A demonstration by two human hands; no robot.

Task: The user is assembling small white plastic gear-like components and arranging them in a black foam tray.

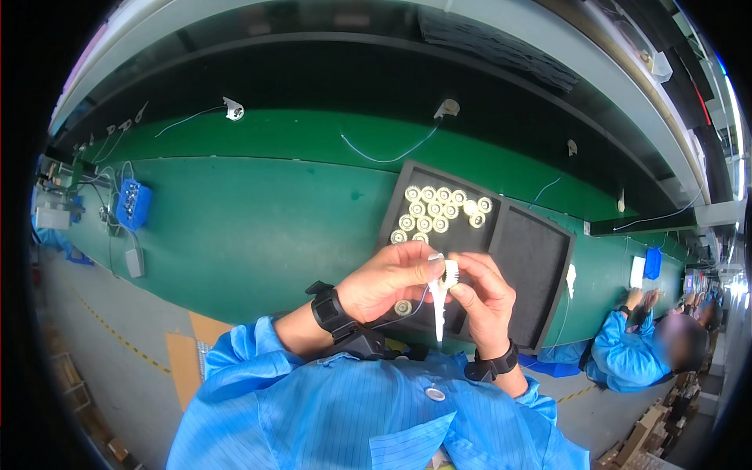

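My left hand [384, 282] is closed on a white plastic part with a long tapering arm [439, 315] that points down toward me. My right hand [487, 301] pinches a white toothed gear [452, 272] against the top of that part. Whether the gear is seated on it or only touching, I cannot tell. A thin bluish wire [421, 304] hangs below my left fingers. Both hands are over the near part of a black two-compartment tray [475, 249]. Several cream round gears [435, 209] lie in its left compartment, and one more gear [403, 308] shows below my left hand.
A green workbench [258, 211] stretches to both sides. Along its back, white parts with wires [233, 110] sit spaced apart beneath a shelf [313, 39]. A blue bin [134, 204] stands at the far left. At the right, another person in blue [630, 348] works at the bench.
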